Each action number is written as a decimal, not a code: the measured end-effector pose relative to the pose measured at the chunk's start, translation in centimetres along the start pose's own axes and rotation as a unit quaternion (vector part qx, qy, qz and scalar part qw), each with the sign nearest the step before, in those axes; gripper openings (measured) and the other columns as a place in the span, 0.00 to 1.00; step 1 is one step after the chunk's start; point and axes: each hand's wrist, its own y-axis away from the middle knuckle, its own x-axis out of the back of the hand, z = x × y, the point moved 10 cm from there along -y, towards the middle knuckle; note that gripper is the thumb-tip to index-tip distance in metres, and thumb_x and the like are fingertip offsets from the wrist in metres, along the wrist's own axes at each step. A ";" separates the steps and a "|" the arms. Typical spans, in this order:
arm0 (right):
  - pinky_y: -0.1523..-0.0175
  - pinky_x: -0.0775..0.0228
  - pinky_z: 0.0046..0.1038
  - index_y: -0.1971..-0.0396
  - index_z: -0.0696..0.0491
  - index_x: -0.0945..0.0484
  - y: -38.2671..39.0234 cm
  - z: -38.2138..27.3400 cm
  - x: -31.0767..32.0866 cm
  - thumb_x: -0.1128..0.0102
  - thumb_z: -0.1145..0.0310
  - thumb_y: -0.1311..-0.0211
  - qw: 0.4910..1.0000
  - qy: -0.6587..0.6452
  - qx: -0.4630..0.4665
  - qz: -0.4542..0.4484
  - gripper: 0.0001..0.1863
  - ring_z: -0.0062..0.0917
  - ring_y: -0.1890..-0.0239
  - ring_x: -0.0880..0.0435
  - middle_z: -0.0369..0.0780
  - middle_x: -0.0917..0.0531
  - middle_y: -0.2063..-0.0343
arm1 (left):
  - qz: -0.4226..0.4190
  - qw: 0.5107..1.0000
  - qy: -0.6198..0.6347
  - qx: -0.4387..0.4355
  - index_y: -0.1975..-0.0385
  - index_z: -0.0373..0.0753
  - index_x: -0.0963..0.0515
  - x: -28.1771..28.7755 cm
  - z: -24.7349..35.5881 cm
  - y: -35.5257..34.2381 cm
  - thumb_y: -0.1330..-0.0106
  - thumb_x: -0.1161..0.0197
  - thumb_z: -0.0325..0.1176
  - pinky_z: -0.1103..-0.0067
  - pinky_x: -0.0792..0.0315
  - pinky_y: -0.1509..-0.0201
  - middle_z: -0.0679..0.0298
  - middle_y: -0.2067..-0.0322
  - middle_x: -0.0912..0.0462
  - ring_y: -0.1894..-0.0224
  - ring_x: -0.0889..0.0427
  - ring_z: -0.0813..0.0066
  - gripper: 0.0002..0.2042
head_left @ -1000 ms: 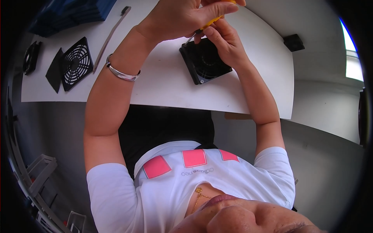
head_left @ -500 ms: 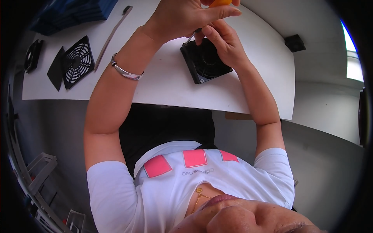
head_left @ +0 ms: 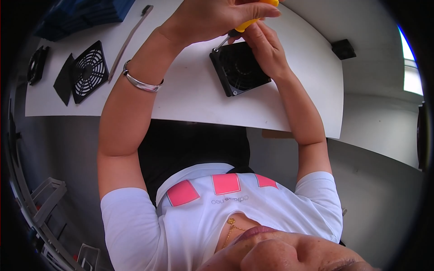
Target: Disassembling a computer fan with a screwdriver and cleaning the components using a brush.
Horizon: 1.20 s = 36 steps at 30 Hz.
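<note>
A black square cooling fan (head_left: 242,67) lies on the white table, with metal screws at its corners. My left hand (head_left: 221,20) is closed around the yellow handle of a screwdriver (head_left: 248,25), fingers partly cut off by the upper edge. The screwdriver slants down to the left, its metal shaft meeting a screw (head_left: 215,49) at the fan's far left corner. Closed on the fan's far right side is my right hand (head_left: 269,49), with some of its fingertips hidden behind the screwdriver and the fan.
Left on the table are a black fan grille (head_left: 90,72), a dark filter sheet (head_left: 64,81), another black fan (head_left: 37,65) and a long-handled brush (head_left: 129,43). Blue bins (head_left: 86,18) stand at the far left. Another black part (head_left: 343,49) lies beyond the table's right edge.
The screwdriver handle shows more now, under my left hand. My right fingers have drawn back from beside the shaft toward the fan's far edge. The fan stays in nearly the same place.
</note>
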 end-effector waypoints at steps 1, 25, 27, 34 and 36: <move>0.42 0.27 0.29 0.49 0.58 0.24 0.1 -0.1 -0.2 0.62 0.53 0.18 1.000 0.000 0.000 0.000 0.24 0.24 0.57 0.17 0.42 0.16 0.57 | -0.016 1.000 0.023 0.001 0.53 0.35 0.20 -0.4 -0.4 0.0 0.32 0.32 0.36 0.85 0.20 0.65 0.59 0.68 0.13 0.68 0.14 0.77 0.13; 0.52 0.24 0.35 0.62 0.54 0.14 -0.1 -1.6 -2.4 0.38 0.72 0.35 0.952 0.297 0.009 -0.074 0.06 0.38 0.60 0.17 0.42 0.16 0.60 | 0.073 0.994 0.080 0.000 0.53 0.34 0.18 0.7 -1.6 0.5 0.31 0.32 0.35 0.89 0.26 0.65 0.67 0.69 0.17 0.70 0.21 0.83 0.13; 0.52 0.23 0.32 0.63 0.54 0.14 0.1 -2.1 -2.4 0.37 0.70 0.32 0.934 0.341 0.014 -0.105 0.06 0.32 0.60 0.16 0.40 0.15 0.62 | 0.109 0.991 0.078 -0.001 0.52 0.34 0.19 2.0 -1.5 0.4 0.30 0.33 0.35 0.90 0.28 0.66 0.69 0.70 0.18 0.70 0.22 0.85 0.13; 0.56 0.27 0.23 0.62 0.53 0.15 2.1 2.2 0.5 0.32 0.56 0.35 0.909 0.237 -0.248 -0.238 0.14 0.20 0.65 0.20 0.33 0.16 0.69 | 0.138 0.987 0.059 0.052 0.51 0.37 0.20 2.4 -2.8 0.8 0.28 0.35 0.37 0.90 0.29 0.66 0.71 0.71 0.20 0.69 0.24 0.86 0.12; 0.57 0.28 0.21 0.62 0.52 0.15 2.6 3.4 1.6 0.33 0.53 0.34 0.893 0.241 -0.286 -0.252 0.16 0.16 0.67 0.22 0.31 0.17 0.70 | 0.135 0.988 0.050 0.054 0.51 0.37 0.20 1.9 -3.0 1.0 0.28 0.35 0.37 0.89 0.29 0.65 0.71 0.70 0.20 0.69 0.23 0.86 0.13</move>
